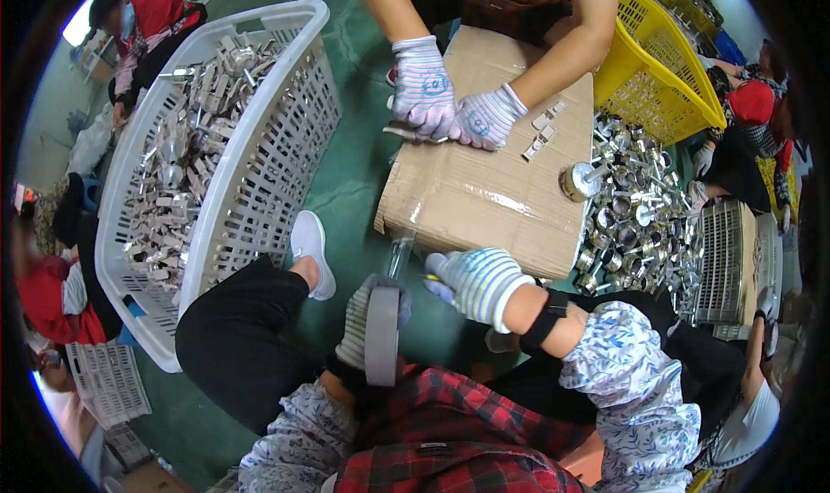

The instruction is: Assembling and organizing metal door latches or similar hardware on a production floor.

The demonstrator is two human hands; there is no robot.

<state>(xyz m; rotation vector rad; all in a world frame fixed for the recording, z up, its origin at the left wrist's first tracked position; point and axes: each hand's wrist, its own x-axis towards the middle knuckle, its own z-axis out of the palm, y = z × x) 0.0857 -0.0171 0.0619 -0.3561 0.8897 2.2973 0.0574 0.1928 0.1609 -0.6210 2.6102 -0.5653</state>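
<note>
My left hand (354, 324), in a striped glove, grips a wide roll of packing tape (382, 337) held on edge. From the roll a clear tape strip (399, 258) runs up to the near left corner of a cardboard-covered work surface (475, 195). Close by on the right, my right hand (488, 286), gloved in white, blue and yellow stripes, is closed just off the cardboard's near edge. A bit of yellow shows at its fingertips, too small to name. On the cardboard lie a few small metal pieces (539, 140) and a round metal part with a stem (581, 182).
Across from me, a co-worker's gloved hands (454, 108) press together on the cardboard. A white basket (259, 160) of metal parts stands left, a yellow basket (653, 69) far right. Metal cups with stems (635, 216) are heaped on the right. More people sit around.
</note>
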